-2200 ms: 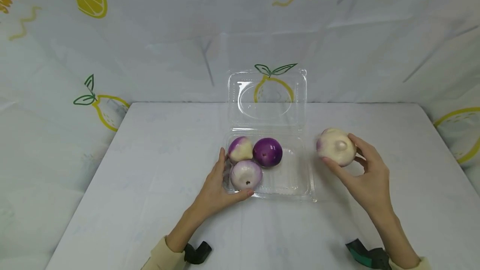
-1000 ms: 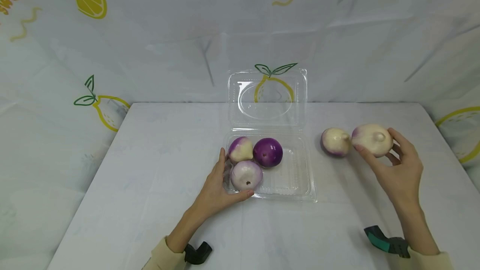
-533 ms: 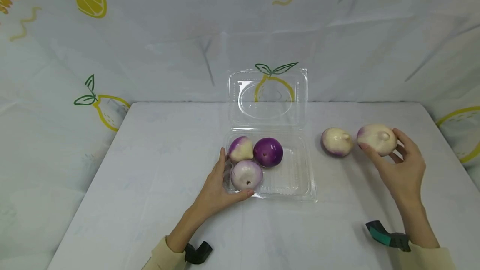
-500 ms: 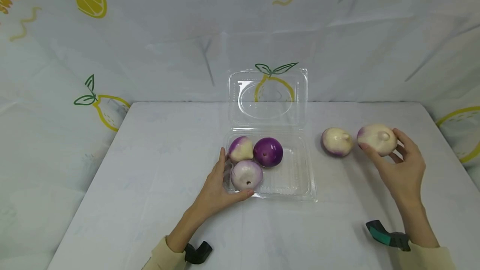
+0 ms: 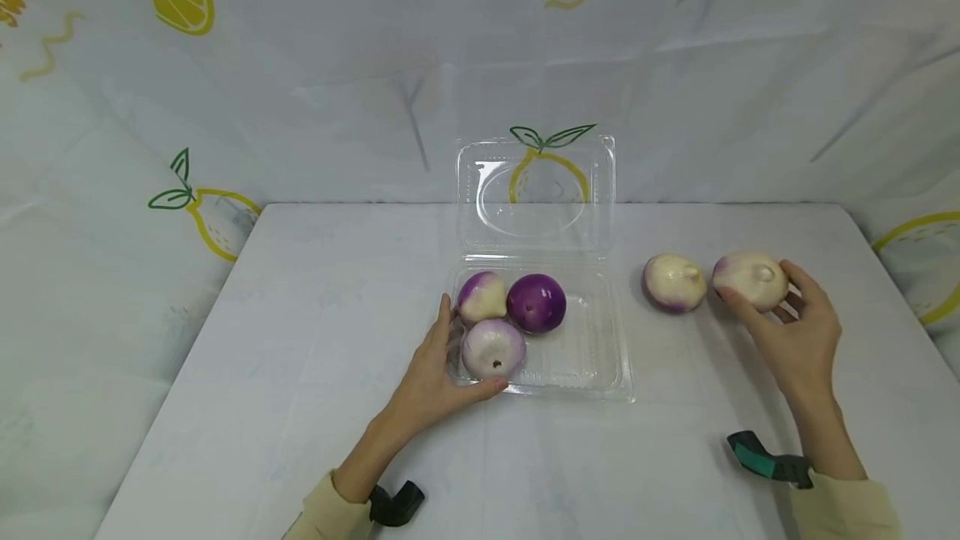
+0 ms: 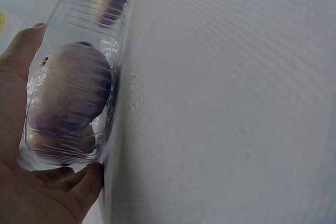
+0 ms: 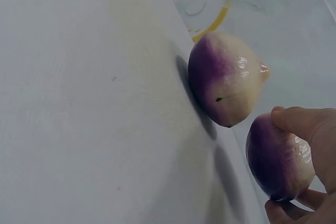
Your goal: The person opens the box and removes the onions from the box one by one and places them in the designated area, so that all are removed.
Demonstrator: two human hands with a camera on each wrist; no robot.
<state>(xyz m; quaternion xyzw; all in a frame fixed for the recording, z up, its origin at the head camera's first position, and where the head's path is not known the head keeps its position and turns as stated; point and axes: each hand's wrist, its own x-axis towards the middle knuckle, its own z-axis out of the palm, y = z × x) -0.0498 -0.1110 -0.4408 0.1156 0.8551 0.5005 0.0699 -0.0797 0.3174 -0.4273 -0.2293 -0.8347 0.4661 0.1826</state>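
My left hand (image 5: 431,382) grips the near left corner of a clear plastic clamshell container (image 5: 577,348), thumb along the front edge and fingers at the left side. In its base lie a purple-and-cream onion (image 5: 482,298), a deep purple onion (image 5: 536,304) and a pale onion (image 5: 492,349). To the right of the container, my right hand (image 5: 795,336) holds a white onion with a purple side (image 5: 750,280) between thumb and fingers. In the right wrist view this onion (image 7: 275,158) hangs just off the table, apart from its shadow. Another cream-and-purple onion (image 5: 673,283) rests close to its left.
The container's lid (image 5: 536,227) stands raised at the back, before a lemon-print curtain (image 5: 337,107). A white cloth covers the table (image 5: 315,340). Dark straps (image 5: 395,505) show at both wrists.
My right hand has carried its onion rightward, uncovering the other onion on the table. Since half a second ago it has dropped slightly and shifted left. The left hand and container stay put.
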